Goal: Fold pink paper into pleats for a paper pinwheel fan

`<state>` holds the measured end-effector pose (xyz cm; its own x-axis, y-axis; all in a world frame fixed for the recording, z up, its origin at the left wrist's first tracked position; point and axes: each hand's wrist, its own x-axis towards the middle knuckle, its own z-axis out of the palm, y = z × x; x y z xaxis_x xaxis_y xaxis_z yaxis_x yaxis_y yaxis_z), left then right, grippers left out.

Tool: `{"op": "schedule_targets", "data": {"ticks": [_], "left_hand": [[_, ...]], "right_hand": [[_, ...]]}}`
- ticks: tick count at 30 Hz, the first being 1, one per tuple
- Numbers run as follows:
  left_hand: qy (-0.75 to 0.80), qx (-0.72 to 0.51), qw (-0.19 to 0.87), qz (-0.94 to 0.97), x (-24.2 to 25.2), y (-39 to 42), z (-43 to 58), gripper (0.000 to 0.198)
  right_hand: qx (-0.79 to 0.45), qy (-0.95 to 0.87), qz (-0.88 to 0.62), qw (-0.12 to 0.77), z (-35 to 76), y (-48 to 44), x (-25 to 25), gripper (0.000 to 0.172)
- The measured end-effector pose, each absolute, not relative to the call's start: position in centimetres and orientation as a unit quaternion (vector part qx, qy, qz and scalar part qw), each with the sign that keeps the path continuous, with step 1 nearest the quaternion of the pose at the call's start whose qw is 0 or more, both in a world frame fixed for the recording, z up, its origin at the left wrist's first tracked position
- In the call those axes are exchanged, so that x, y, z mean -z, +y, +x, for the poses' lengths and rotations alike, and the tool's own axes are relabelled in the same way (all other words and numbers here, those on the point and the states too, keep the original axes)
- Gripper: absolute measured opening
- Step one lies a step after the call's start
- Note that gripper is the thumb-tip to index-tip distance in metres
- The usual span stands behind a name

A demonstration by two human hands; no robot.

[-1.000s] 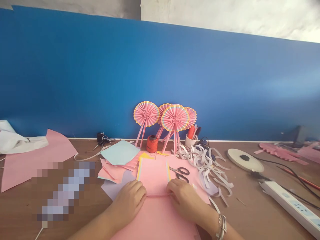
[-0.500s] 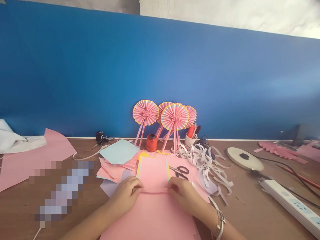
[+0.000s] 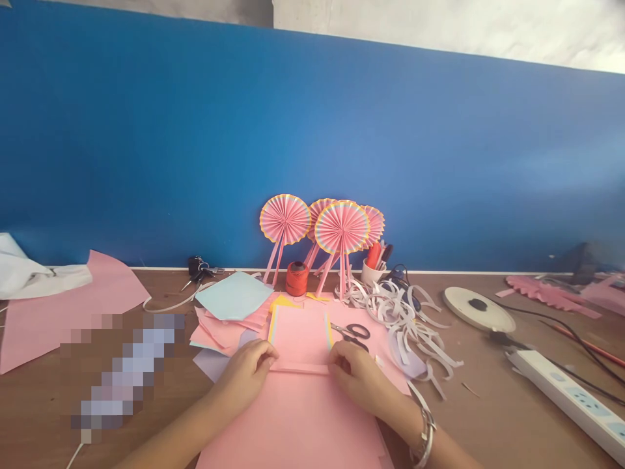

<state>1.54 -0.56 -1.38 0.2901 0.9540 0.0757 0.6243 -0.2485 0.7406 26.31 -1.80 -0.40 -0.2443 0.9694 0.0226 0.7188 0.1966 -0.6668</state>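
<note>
A pink paper sheet [image 3: 300, 335] with yellow and blue side edges lies before me, its near edge turned up in a narrow fold. My left hand [image 3: 254, 368] pinches the fold's left end, and my right hand [image 3: 349, 368] pinches its right end. Larger pink paper [image 3: 293, 423] lies underneath. Dark-handled scissors [image 3: 356, 331] rest just beyond my right hand. Several round pleated pink fans [image 3: 342, 228] stand on paper legs behind the sheet, beside a red thread spool [image 3: 296, 280].
Curled white paper strips [image 3: 395, 312], a cup of pens [image 3: 372, 271], a round lid [image 3: 478, 310] and a power strip [image 3: 571, 391] lie to the right. Light blue paper [image 3: 235, 296], keys [image 3: 199, 270] and pink paper [image 3: 73, 306] are left. A blue panel [image 3: 293, 117] rises behind.
The folded near edge has moved slightly away from me and looks more raised. Both hands have shifted slightly forward with it.
</note>
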Motion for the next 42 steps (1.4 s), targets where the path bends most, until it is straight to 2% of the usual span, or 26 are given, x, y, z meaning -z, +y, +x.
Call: {"op": "schedule_targets", "data": {"ticks": [8,21,23,25,27,29,32,37,42], "left_hand": [[0.519,-0.267,0.287,0.760,1.8,-0.5,1.5,0.021],[0.482,-0.221,0.189,0.826,1.8,-0.8,1.5,0.028],[0.467,-0.215,0.148,0.845,1.9,-0.8,1.6,0.032],[0.442,-0.204,0.090,0.869,2.1,-0.8,1.6,0.044],[0.402,-0.193,0.036,0.894,2.3,-0.9,1.7,0.058],[0.364,-0.187,0.001,0.912,2.4,-0.9,1.8,0.063],[0.338,-0.179,-0.017,0.924,2.0,-0.9,1.8,0.058],[0.342,-0.187,-0.020,0.921,1.4,-0.4,0.8,0.041],[0.369,-0.228,-0.001,0.901,1.7,0.1,0.1,0.042]], "right_hand": [[-0.269,-0.740,-0.577,0.217,26.2,-1.9,0.3,0.014],[-0.260,-0.743,-0.582,0.206,25.8,-2.0,0.1,0.018],[-0.237,-0.750,-0.586,0.195,25.7,-2.1,0.1,0.021],[-0.199,-0.768,-0.579,0.189,25.7,-2.3,0.1,0.031],[-0.153,-0.803,-0.545,0.188,25.6,-2.4,0.3,0.043],[-0.118,-0.847,-0.486,0.181,25.5,-2.6,0.5,0.047],[-0.099,-0.885,-0.428,0.156,25.4,-2.8,0.5,0.041],[-0.085,-0.888,-0.432,0.133,25.9,-2.7,-0.4,0.030],[-0.072,-0.886,-0.442,0.118,26.2,-2.7,-0.7,0.020]]}}
